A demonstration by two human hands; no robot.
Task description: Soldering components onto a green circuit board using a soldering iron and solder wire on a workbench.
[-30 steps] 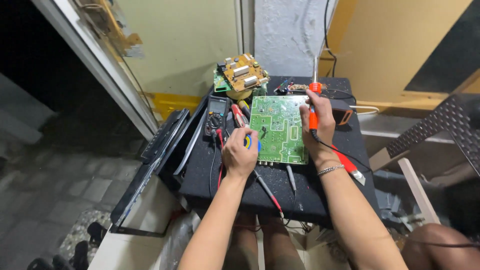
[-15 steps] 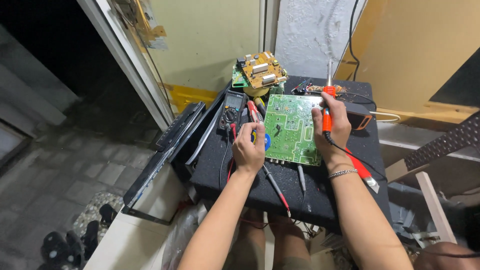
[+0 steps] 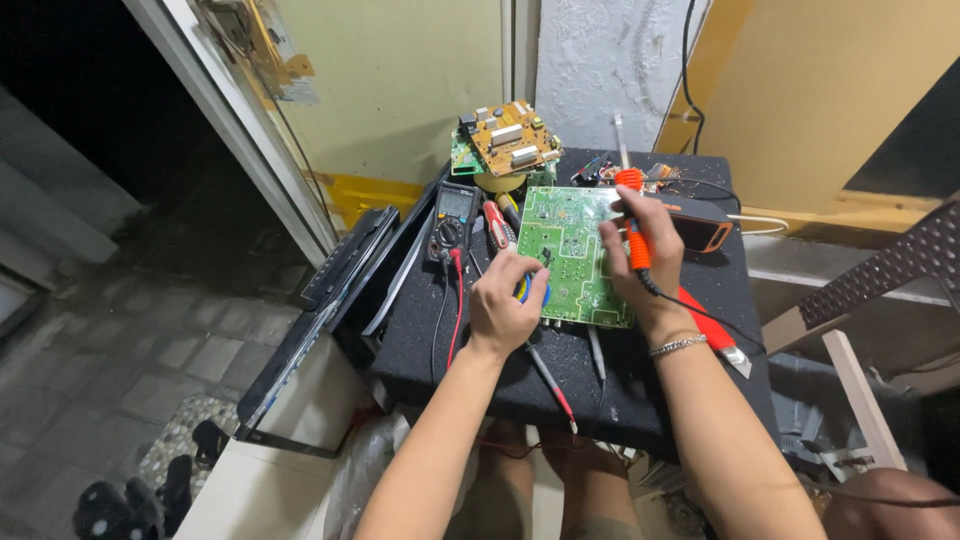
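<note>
A green circuit board (image 3: 570, 250) lies on a black work surface (image 3: 660, 370). My left hand (image 3: 508, 305) rests at the board's left edge, fingers closed on a small blue and yellow tool whose tip touches the board. My right hand (image 3: 645, 255) holds an orange-handled soldering iron (image 3: 630, 190) upright over the board's right edge, its metal tip pointing up and its black cord trailing past my wrist. A silver bracelet (image 3: 678, 345) circles that wrist.
A multimeter (image 3: 453, 220) with red and black leads sits left of the board. A tan circuit board (image 3: 512, 138) stands at the back, an orange and black device (image 3: 705, 228) at the right. A black flat panel (image 3: 320, 310) leans off the left edge. A red-handled cutter (image 3: 715, 335) lies near my right forearm.
The view has shifted slightly, so the table sits more to the right. My right hand has tilted the soldering iron a little; the left hand stays at the board's left edge.
</note>
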